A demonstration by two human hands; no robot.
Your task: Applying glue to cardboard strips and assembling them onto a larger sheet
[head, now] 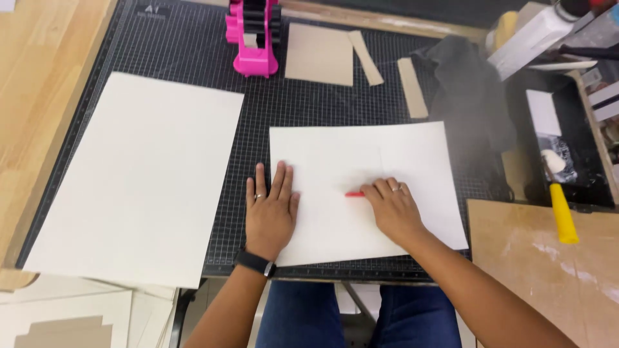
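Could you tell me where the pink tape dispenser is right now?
In the head view, the pink tape dispenser stands at the far edge of the black cutting mat, just left of the brown card pieces.

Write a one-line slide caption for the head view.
Left hand flat on white sheet; right hand presses a red tool on it.

Two hands are on the desk, the left hand (pixel 271 209) and the right hand (pixel 392 207). There are two white sheets, the big sheet (pixel 138 177) and the smaller sheet (pixel 367 187). One red marker (pixel 354 194), one pink tape dispenser (pixel 253 35), one black cutting mat (pixel 193 58). Three brown cardboard pieces: the square piece (pixel 319 54), the short strip (pixel 365 58), the long strip (pixel 412 87). One yellow-handled tool (pixel 563 214) sits at the right.
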